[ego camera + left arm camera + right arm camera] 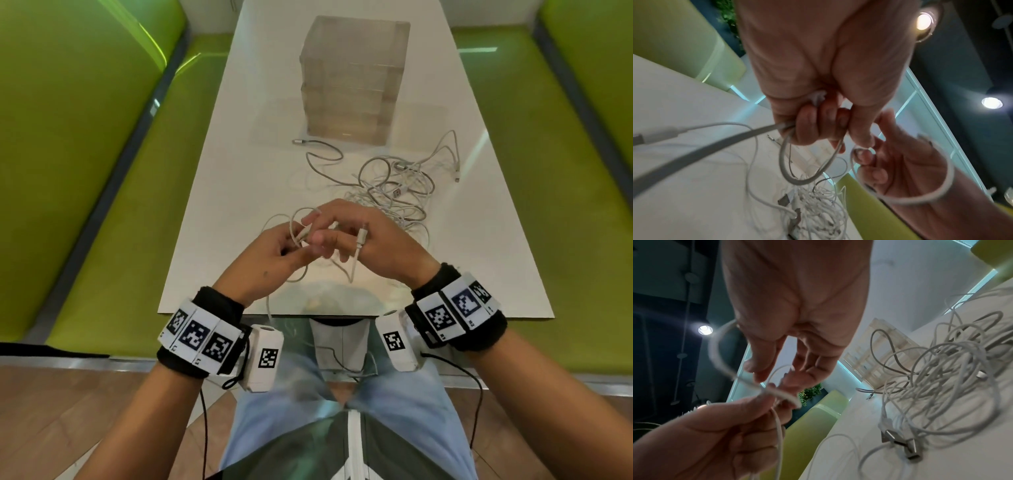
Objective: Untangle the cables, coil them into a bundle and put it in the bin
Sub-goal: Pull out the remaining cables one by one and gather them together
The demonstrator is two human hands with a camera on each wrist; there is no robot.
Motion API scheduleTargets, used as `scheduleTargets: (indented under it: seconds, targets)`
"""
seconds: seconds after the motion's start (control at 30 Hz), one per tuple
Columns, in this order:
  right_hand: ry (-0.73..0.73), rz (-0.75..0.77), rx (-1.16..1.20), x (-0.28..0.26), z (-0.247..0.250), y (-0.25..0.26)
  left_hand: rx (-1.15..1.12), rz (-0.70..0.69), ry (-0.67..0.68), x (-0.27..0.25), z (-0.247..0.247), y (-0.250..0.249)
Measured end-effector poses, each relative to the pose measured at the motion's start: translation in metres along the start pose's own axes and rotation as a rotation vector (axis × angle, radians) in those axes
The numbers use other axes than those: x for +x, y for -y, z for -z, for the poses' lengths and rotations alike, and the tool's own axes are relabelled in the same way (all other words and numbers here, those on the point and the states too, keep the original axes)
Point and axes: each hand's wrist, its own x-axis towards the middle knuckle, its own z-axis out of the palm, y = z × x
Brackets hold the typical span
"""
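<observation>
Both my hands work a white cable (356, 262) above the near part of the white table (233, 178). My left hand (298, 246) has its fingers curled round a loop of that cable (807, 177). My right hand (325, 236) is just right of it; the cable runs round the hand in an arc (719, 360), and a plug end sticks out by the thumb. The fingertips of both hands meet at the cable. A tangled pile of white cables (394, 195) lies on the table beyond the right hand. The clear bin (356, 78) stands at the far middle.
A loose cable with a metal plug (322, 154) curls in front of the bin. Green benches (102, 205) (565, 205) flank the table on both sides. The near table edge is under my wrists, and one strand hangs over it.
</observation>
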Motion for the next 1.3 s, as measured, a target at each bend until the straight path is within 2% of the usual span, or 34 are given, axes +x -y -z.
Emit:
scheduleTargets:
  seconds: [0.1, 0.2, 0.33, 0.4, 0.57, 0.7, 0.77, 0.87, 1.07, 1.13, 1.2, 1.27, 1.3]
  targets:
    - [-0.198, 0.021, 0.043, -0.002, 0.001, 0.000, -0.127, 0.007, -0.037, -0.001, 0.005, 0.004]
    - [-0.226, 0.032, -0.001, -0.005, 0.003, -0.002, -0.207, -0.033, -0.108, -0.005, 0.011, 0.006]
    - [-0.031, -0.111, -0.083, -0.014, 0.000, -0.014, -0.557, -0.078, -0.322, -0.006, 0.025, 0.008]
    - [0.130, -0.153, -0.140, -0.019, -0.005, -0.021, -0.619, -0.082, -0.378, -0.006, 0.029, 0.007]
    - [0.503, -0.247, -0.356, -0.029, -0.025, -0.033, -0.716, -0.128, -0.393, -0.003, 0.025, -0.001]
    - [0.609, -0.342, -0.435, -0.034, -0.033, -0.042, -0.725, -0.140, -0.344, -0.002, 0.021, -0.005]
    - [0.571, -0.336, -0.469, -0.035, -0.031, -0.044, -0.727, -0.140, -0.318, -0.003, 0.018, -0.005]
    - [0.439, -0.276, -0.573, -0.035, -0.028, -0.046, -0.725, -0.142, -0.281, -0.004, 0.013, -0.005]
    - [0.037, -0.292, -0.519, -0.046, 0.007, -0.039, -0.651, -0.156, -0.238, -0.004, 0.009, -0.001]
    - [-0.099, -0.391, -0.516, -0.052, 0.028, -0.039, -0.608, -0.155, -0.223, -0.003, 0.007, 0.000]
    - [-0.208, -0.623, -0.680, -0.058, 0.050, -0.044, -0.594, -0.149, -0.201, -0.002, 0.005, 0.001]
    - [-0.233, -0.864, -0.834, -0.066, 0.064, -0.052, -0.593, -0.152, -0.175, -0.001, 0.002, 0.001]
    - [-0.226, -0.927, -0.852, -0.069, 0.067, -0.057, -0.589, -0.156, -0.163, 0.000, 0.000, 0.001]
